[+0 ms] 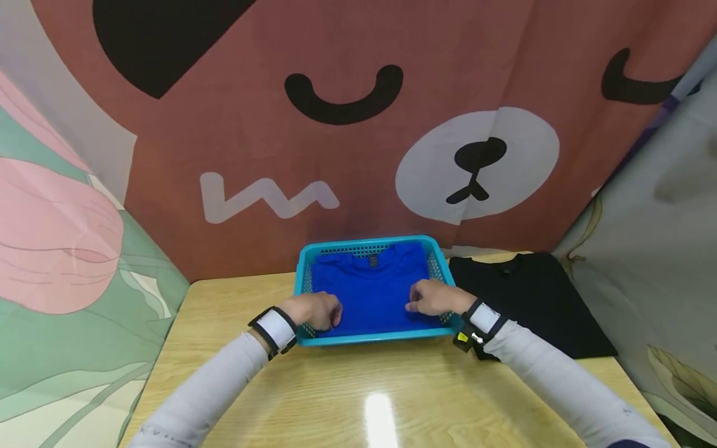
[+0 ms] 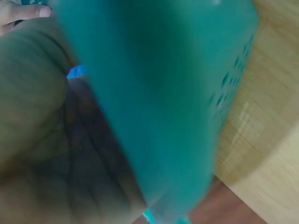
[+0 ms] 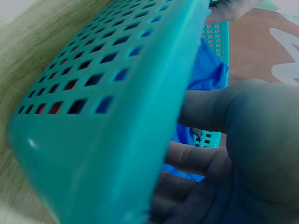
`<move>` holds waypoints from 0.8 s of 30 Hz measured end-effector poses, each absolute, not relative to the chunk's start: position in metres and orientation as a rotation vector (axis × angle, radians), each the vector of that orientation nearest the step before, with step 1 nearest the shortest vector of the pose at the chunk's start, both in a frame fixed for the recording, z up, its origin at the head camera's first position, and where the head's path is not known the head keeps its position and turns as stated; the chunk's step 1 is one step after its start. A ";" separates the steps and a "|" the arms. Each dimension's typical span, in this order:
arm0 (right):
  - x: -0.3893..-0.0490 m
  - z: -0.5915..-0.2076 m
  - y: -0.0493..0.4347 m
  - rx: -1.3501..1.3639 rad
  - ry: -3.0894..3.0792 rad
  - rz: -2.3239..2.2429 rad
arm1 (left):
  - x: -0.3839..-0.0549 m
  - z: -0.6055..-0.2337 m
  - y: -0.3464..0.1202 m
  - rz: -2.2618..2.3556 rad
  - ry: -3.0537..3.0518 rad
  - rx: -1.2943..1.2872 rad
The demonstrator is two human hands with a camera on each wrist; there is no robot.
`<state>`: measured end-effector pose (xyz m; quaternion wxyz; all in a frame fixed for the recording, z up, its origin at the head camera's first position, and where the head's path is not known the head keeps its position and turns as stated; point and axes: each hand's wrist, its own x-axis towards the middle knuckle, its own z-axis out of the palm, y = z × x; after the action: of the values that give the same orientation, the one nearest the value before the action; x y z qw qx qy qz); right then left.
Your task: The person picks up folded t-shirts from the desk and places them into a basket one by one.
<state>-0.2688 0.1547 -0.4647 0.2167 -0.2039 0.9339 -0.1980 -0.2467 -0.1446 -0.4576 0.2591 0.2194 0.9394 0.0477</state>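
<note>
A blue T-shirt (image 1: 372, 295) lies folded flat inside a turquoise plastic basket (image 1: 370, 338), its collar and label toward the far side. My left hand (image 1: 318, 310) reaches over the basket's near left corner, fingers bent down at the shirt's edge; the fingertips are hidden, so I cannot tell if they grip cloth. Across from it, my right hand (image 1: 432, 297) is over the shirt's right side. In the right wrist view, a gap shows between its thumb and loosely bent fingers (image 3: 191, 156), which reach past the basket wall (image 3: 100, 79) toward the blue cloth.
A black T-shirt (image 1: 529, 305) lies spread on the wooden table (image 1: 313, 398) right of the basket, partly behind my right wrist. Behind the table hangs a brown cloth (image 1: 358, 162) with a cartoon bear. Printed fabric stands on the left, pale fabric on the right.
</note>
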 end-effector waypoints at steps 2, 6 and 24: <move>-0.266 -0.464 0.157 -0.585 2.581 -0.565 | -0.245 -0.460 -0.146 0.169 2.555 0.627; -0.260 -0.463 0.165 -0.643 2.570 -0.675 | -0.237 -0.460 -0.148 0.347 2.622 0.748; -0.240 -0.454 0.261 -0.677 3.037 -1.038 | -0.163 -0.457 -0.064 0.919 2.991 1.339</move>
<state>-0.2400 0.2608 -0.4540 -0.0689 -0.2059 0.9237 -0.3156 -0.1631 -0.0641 -0.4567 -0.1306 0.3901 0.8713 0.2677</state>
